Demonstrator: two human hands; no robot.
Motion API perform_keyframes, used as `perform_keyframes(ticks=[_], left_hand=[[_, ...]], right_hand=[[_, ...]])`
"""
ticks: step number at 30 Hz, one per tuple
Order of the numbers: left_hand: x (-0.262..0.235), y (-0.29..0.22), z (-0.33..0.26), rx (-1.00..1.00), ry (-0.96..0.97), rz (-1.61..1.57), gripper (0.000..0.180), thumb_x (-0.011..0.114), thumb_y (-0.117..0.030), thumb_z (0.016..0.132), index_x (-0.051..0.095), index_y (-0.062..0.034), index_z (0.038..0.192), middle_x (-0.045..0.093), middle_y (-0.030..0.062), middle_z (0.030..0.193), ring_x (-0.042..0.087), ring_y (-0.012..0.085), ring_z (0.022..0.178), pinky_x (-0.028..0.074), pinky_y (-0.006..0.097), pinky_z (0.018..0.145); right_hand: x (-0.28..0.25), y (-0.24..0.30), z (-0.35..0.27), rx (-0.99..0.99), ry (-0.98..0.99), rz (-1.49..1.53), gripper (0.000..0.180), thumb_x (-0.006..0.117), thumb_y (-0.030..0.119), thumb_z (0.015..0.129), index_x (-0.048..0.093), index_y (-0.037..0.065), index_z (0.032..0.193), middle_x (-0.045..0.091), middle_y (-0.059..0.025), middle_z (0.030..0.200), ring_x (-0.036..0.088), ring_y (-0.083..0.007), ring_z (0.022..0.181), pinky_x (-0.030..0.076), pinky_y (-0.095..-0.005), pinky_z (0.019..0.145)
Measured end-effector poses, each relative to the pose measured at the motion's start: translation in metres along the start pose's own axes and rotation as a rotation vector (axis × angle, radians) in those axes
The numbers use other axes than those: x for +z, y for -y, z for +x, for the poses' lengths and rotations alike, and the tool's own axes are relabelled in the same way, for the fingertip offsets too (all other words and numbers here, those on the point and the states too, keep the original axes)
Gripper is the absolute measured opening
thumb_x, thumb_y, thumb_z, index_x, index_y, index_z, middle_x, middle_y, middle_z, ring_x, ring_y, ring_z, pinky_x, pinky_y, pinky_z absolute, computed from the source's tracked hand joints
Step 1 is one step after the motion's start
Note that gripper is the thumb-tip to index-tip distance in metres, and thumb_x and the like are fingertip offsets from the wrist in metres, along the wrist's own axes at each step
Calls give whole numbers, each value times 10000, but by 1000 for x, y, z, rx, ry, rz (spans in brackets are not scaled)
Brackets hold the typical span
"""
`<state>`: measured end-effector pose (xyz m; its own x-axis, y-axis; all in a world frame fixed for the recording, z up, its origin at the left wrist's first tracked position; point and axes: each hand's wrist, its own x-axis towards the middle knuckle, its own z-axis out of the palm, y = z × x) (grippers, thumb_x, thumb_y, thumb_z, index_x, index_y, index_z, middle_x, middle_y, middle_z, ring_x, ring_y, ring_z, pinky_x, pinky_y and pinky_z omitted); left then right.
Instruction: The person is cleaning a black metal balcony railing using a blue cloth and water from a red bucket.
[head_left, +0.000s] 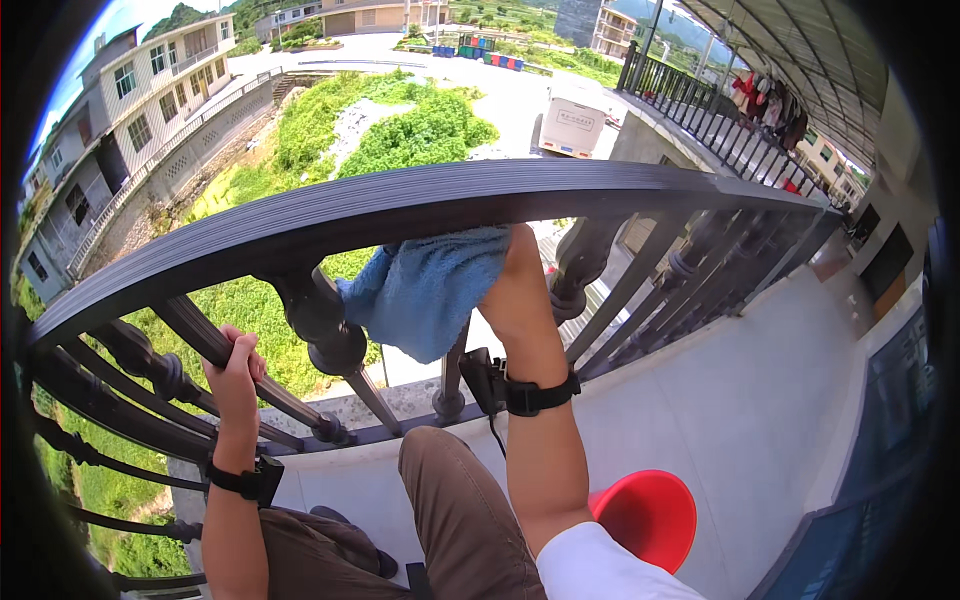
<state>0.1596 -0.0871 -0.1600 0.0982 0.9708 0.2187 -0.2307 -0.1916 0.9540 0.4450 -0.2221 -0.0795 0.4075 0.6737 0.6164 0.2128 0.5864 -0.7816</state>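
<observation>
A dark metal balcony railing curves across in front of me, topped by a broad ribbed handrail (420, 194). My left hand (238, 365) is closed around one of its upright bars (285, 405), at the left. Just under the handrail, my right hand (511, 280) holds a blue cloth (430, 295) against the balusters. The cloth hangs down in folds beside a bulbous baluster (337, 348). My right fingers are mostly hidden by the cloth and the rail. Both wrists wear black straps with small box-shaped devices.
A red bucket (650, 520) stands on the pale tiled floor (730, 400), right of my knee. The railing runs on to the right toward a wall. Beyond and below it lie green plants (430, 130), a white vehicle (574, 118) and buildings. Clothes (768, 103) hang at the far right.
</observation>
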Motion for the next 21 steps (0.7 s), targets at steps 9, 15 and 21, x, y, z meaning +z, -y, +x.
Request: perform_keyframes(ticks=[9,15,21], left_hand=[[20,1,-4,0,-32,-21,167,631,-24,844,481,-85,803,419,-13,545,387,93,420,348,248,442],[10,7,-2,-2,-7,-51,176,626,-23,851,473,-90,795,407,-21,549,385,81,414,341,239,425],[17,2,-5,-19,-9,-26,186,627,-18,849,477,-83,761,399,-34,550,381,71,416,338,231,431]], right_hand=[[22,-56,-56,-13,-297,105,303,633,-28,835,543,-31,1124,697,-114,993,679,-174,864,540,-298,793],[29,-59,-78,-79,-321,-284,180,615,-32,856,600,-28,1036,693,-104,979,656,-146,810,529,-270,752],[30,-4,-12,-263,-503,-346,256,680,54,817,556,-27,1026,660,-84,876,601,-122,810,481,-269,766]])
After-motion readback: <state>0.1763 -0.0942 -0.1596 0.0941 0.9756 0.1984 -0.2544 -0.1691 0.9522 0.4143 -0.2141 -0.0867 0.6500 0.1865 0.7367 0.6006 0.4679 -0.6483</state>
